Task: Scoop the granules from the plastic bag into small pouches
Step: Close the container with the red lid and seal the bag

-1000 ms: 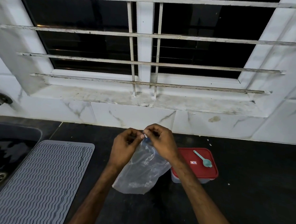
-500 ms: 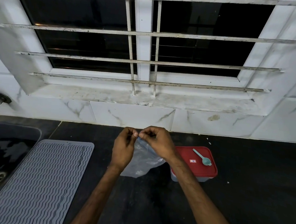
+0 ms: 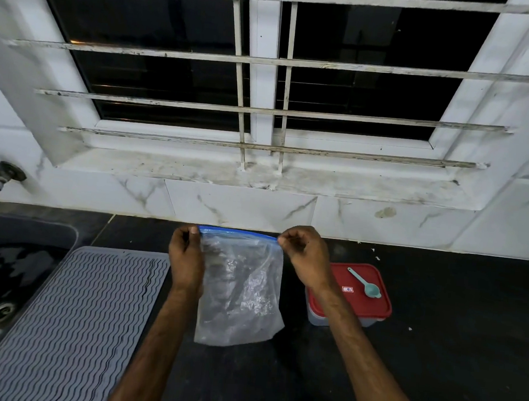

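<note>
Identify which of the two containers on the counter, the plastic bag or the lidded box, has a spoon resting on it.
The red-lidded box, right of the right hand: a small teal spoon lies on its lid. Both hands hold the plastic bag, which carries nothing.

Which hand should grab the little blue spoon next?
Probably the right hand. It pinches the right end of the plastic bag, and the spoon lies on the red lid just to its right. The left hand is on the bag's far side and can keep holding it.
</note>
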Motion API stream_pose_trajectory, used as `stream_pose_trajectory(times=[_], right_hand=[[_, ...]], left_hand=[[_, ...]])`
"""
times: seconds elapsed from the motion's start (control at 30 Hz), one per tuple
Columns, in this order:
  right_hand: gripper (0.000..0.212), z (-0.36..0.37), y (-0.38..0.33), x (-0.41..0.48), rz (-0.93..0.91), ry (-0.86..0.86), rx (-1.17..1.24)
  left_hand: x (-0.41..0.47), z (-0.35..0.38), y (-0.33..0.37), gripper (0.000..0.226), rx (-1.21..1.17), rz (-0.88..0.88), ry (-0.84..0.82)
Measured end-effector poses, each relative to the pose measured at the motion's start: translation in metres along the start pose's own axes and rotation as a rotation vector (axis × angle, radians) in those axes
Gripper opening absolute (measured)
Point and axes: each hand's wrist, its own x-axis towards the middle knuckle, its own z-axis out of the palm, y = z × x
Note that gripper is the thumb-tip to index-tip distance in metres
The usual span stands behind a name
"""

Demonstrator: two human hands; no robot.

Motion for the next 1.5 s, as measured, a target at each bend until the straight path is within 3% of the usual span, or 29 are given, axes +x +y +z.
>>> stream_pose_trajectory(times=[0.07,0.13,0.23,0.3,0.6,0.77,0.83,0.9,0.97,1.07,1.17,1.3,1.37,1.5], right_hand=[[0.005,0.006,0.000,-0.007,0.140,-0.058,0.224],[0.018,0.009,0.001,-0.016,0.370,-0.214,0.418],[0.034,0.006,0.011,-0.032,0.495,-0.489,0.249],[0.025,0.008,0.021,-0.038,0.503,-0.574,0.181],[0.005,0.027,0.055,-0.040,0.470,-0.123,0.297],[0.008,0.025,0.072,-0.047,0.356,-0.073,0.272],[0.012,0.021,0.076,-0.048,0.309,-0.120,0.241],[0.014,0.019,0.078,-0.049,0.247,-0.165,0.169],[0.013,0.019,0.078,-0.049,0.207,-0.187,0.137],[0.015,0.015,0.073,-0.046,0.155,-0.212,0.106],[0.020,0.008,0.068,-0.046,0.105,-0.242,0.088],[0.019,0.001,0.072,-0.050,0.072,-0.266,0.031],[0.019,0.000,0.073,-0.053,0.071,-0.266,0.019],[0.020,0.008,0.078,-0.058,0.169,-0.170,0.042]], left_hand=[[0.000,0.000,-0.001,0.013,-0.083,-0.063,0.055],[0.003,-0.001,-0.003,0.014,-0.149,-0.127,0.088],[0.011,-0.003,-0.010,0.015,-0.173,-0.154,0.151],[0.019,-0.005,-0.015,0.016,-0.188,-0.182,0.204],[0.049,-0.014,-0.039,0.015,-0.221,-0.359,0.227],[0.041,-0.014,-0.038,0.048,-0.183,-0.352,0.025],[0.036,-0.013,-0.031,0.045,0.043,-0.165,-0.021],[0.035,-0.010,-0.021,0.047,0.321,0.071,-0.194],[0.042,-0.002,-0.014,0.055,0.609,0.200,-0.398],[0.053,0.013,-0.007,0.067,1.053,0.202,-0.638],[0.052,0.023,-0.006,0.066,1.225,0.163,-0.752],[0.045,0.021,-0.006,0.048,0.732,-0.221,-0.954],[0.044,0.019,-0.010,0.036,0.660,-0.175,-0.923],[0.045,0.020,-0.026,0.023,0.556,-0.059,-0.667]])
